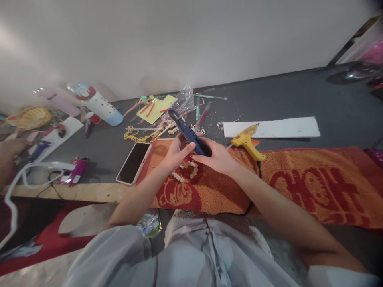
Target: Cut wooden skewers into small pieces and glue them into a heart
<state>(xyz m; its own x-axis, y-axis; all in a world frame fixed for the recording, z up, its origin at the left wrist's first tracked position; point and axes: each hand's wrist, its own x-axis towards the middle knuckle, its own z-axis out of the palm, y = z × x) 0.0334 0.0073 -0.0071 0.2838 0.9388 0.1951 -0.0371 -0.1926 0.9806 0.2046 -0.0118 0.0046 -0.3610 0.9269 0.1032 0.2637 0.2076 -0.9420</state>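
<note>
Both hands meet over an orange towel (299, 179) with red print. My right hand (220, 157) is closed round the handle end of a dark blue tool (188, 133) that points up and left. My left hand (176, 153) touches the tool from the left, thumb against it and fingers curled. Just below the hands a small ring of pale beads (187, 170) lies on the towel. A yellow glue gun (247, 142) rests at the towel's far edge, right of my right hand.
A phone (133, 162) lies screen up left of the towel. Behind it are yellow cord (134, 135), sticks, a plastic bag (184, 99) and a yellow sheet (154, 109). A white strip (281, 128) lies at right, a bottle (98, 104) and white cable (32, 171) at left.
</note>
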